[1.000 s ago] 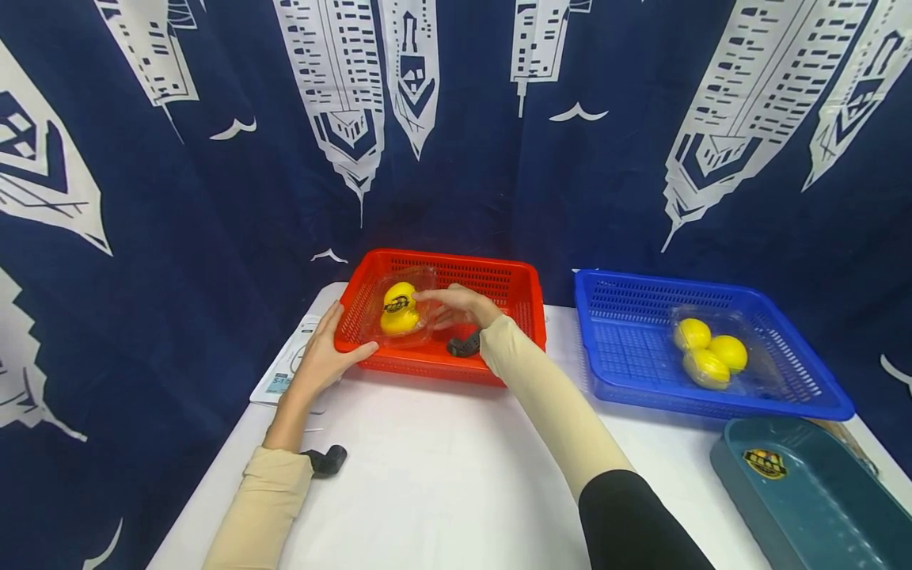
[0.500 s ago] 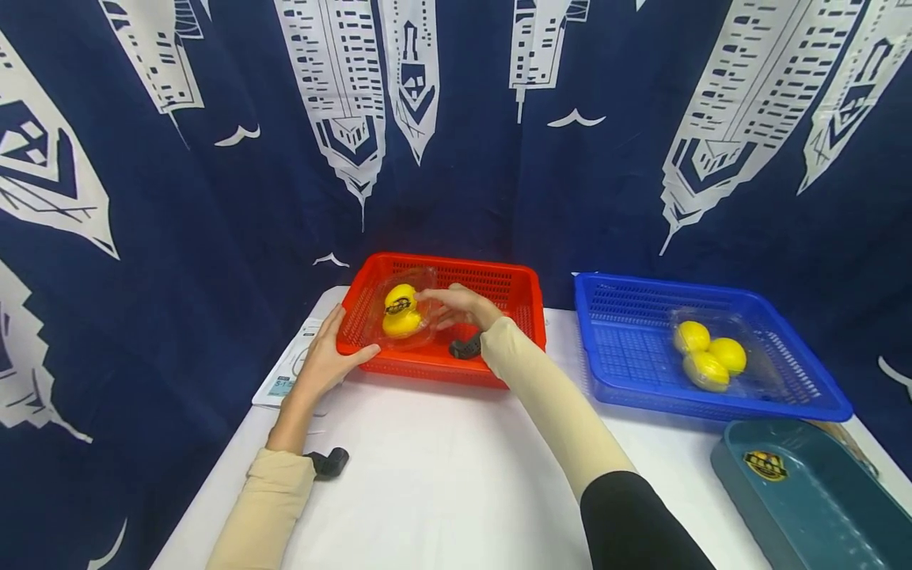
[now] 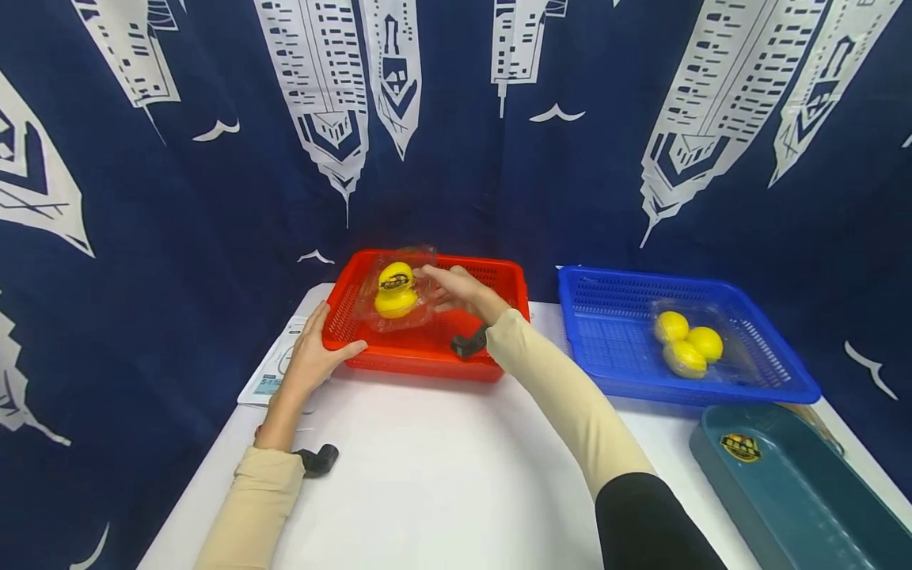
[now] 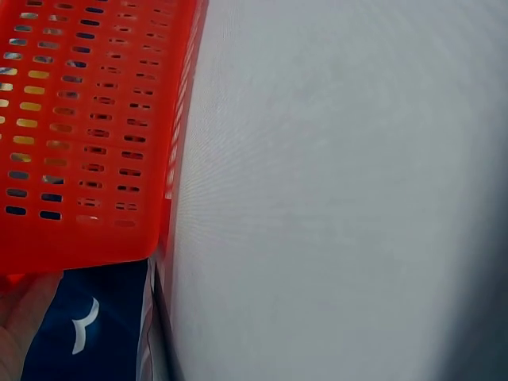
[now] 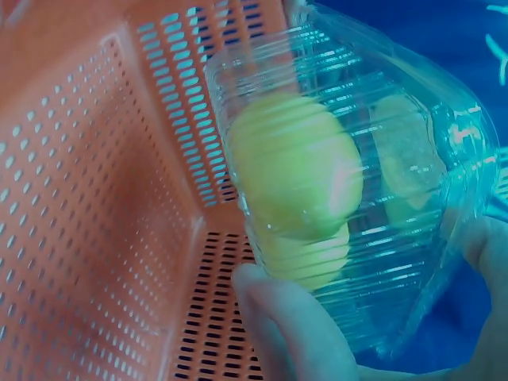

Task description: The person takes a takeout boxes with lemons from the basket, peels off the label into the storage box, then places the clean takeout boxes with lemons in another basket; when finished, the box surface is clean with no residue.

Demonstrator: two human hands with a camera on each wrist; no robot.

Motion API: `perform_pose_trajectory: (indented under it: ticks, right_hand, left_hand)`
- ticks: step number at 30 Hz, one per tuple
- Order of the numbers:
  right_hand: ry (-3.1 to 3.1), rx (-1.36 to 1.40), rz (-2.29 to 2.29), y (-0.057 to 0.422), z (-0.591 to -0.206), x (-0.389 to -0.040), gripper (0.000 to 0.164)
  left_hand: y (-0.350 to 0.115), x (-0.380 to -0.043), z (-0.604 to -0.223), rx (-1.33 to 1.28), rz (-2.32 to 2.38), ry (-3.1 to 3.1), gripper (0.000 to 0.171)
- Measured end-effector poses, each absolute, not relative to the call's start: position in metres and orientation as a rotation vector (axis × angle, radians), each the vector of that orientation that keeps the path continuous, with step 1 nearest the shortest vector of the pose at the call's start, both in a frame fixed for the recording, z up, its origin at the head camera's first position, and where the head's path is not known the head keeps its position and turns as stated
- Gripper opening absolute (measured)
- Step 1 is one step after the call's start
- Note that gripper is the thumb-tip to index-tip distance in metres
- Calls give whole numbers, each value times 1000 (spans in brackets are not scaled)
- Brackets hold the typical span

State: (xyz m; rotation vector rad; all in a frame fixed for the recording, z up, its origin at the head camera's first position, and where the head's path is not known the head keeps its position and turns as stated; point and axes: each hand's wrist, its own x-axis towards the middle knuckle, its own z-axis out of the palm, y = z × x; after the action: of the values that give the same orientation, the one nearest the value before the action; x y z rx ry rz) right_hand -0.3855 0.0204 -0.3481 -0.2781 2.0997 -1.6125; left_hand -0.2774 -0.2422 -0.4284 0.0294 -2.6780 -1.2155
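Observation:
My right hand (image 3: 463, 289) pinches the edge of a clear plastic clamshell pack (image 5: 381, 262) of yellow lemons (image 3: 396, 291), which bears a black label. In the head view the pack is tilted over the left half of a red basket (image 3: 399, 360), its top reaching the back rim. Fingers and thumb show at the pack's lower edge in the right wrist view. My left hand (image 3: 311, 356) rests on the basket's front left corner, thumb along the front rim and fingers straight along the left side. Most of it is outside the left wrist view.
Right of the red basket stands a blue basket (image 3: 606, 388) holding another clear pack of lemons (image 3: 687, 344). A teal tray (image 3: 777, 475) with a black and gold label is at the front right. A white printed box (image 3: 267, 376) lies left of the red basket, on the white table (image 3: 427, 475).
My right hand has raised the lemon pack slightly within the basket. My left hand stays on the basket corner. The head view has shifted a little to the right.

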Motion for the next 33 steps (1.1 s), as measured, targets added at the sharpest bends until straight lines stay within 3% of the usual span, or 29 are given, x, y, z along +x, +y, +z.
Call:
perform_pose_trajectory:
  ticks: [18, 33]
  right_hand:
    - [2231, -186, -1644, 89, -308, -327, 60]
    - [2290, -93, -1701, 154, -314, -263, 60]
  left_hand:
    - [-240, -275, -426, 9, -1182, -2686, 104]
    - [-241, -271, -424, -29, -1195, -2686, 105]
